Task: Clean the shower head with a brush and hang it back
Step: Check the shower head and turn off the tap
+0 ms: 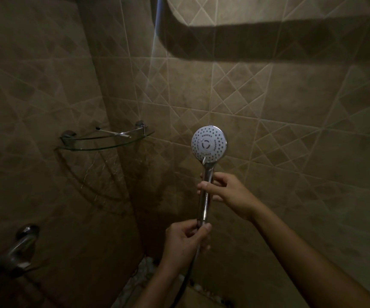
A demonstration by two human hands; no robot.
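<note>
Left hand (185,243) pinches handle (205,207) base — right hand (226,192) holds mid-handle, shower head (209,144) above.

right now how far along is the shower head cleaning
Done: the shower head is off the wall. In hand: the right hand grips its handle, the left hand grips the base. Left: no brush shows, so scrubbing likely remains, then hanging back.

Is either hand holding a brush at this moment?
No, the left hand and the right hand both hold only the shower head, one low on it and one higher up.
</note>
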